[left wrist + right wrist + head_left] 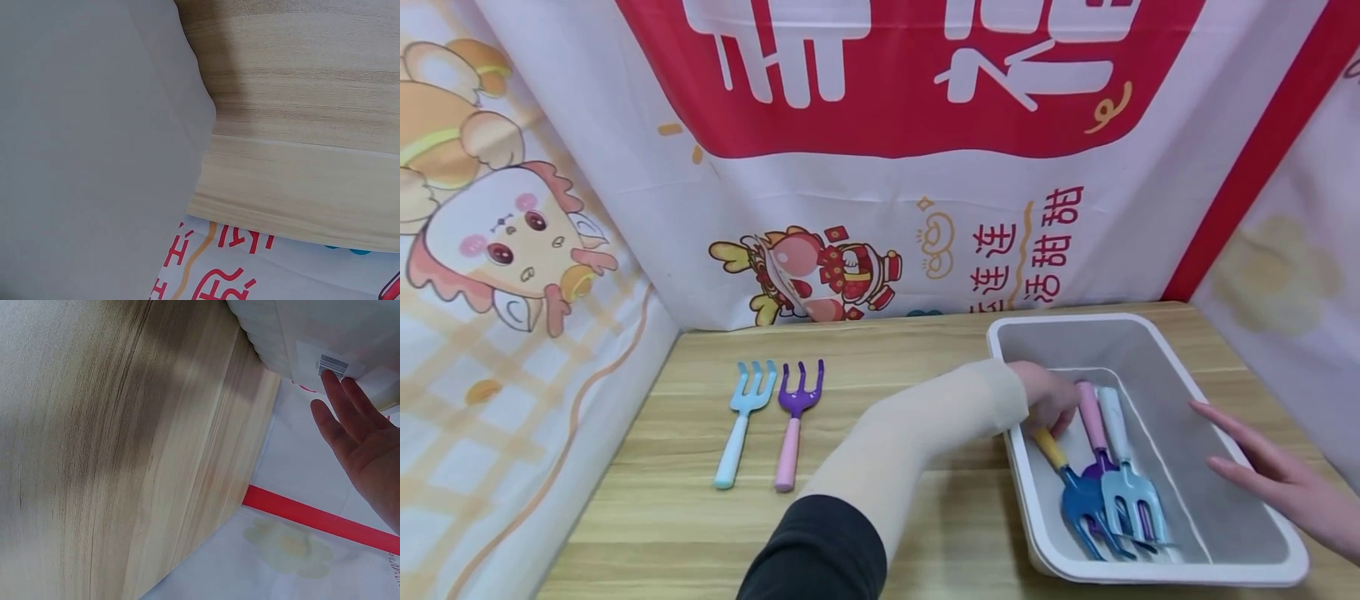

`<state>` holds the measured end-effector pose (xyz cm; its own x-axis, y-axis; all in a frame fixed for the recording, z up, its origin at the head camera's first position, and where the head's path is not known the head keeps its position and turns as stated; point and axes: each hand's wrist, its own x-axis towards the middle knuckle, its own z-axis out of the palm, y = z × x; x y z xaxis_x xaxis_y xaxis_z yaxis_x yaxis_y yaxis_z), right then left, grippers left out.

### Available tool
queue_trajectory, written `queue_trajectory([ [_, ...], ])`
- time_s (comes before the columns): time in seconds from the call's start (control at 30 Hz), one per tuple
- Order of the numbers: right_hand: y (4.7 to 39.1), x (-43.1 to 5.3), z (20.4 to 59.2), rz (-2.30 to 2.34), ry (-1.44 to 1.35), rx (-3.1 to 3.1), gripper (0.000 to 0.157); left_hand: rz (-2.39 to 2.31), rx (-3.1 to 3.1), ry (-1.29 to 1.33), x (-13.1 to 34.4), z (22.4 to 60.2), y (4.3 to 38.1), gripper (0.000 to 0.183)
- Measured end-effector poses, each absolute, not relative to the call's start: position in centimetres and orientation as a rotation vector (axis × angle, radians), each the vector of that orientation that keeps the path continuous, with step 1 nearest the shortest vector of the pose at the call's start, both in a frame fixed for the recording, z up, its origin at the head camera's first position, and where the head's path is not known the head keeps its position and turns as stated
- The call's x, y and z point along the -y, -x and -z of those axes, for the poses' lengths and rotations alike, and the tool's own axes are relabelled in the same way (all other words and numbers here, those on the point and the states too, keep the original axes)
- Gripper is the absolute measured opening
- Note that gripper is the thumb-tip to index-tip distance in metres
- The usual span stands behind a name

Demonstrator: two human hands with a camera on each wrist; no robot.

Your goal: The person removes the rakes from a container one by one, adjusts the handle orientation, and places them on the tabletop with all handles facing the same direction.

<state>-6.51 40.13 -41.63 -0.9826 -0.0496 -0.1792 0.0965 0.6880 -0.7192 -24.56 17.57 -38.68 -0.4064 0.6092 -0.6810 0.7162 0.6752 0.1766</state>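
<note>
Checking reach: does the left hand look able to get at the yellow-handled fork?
Probably yes: the left hand is in the bin, at the yellow-handled fork, and no other tool crosses its handle.

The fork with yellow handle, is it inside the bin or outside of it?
Inside: the head view shows the yellow-handled fork within the walls of the bin, its handle at the left hand.

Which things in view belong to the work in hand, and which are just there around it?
Likely part of the work:
left hand, at the yellow-handled blue fork
right hand, beside the bin
other forks in the bin
two forks on the table

Just there, it seems:
printed cloths around the table
</note>
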Motion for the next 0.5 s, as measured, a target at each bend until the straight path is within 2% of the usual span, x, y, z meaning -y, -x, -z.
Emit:
queue_trajectory([
  [0.23,6.72,-39.84,41.73,1.198,-0.047,-2.679,0.071,0.346,-2.157,-1.023,-16.75,38.09,24.42,0.035],
  [0.5,6.84,-40.2,41.67,1.177,-0.027,-2.698,0.07,0.237,-2.133,-0.997,-17.41,37.79,25.06,0.033],
])
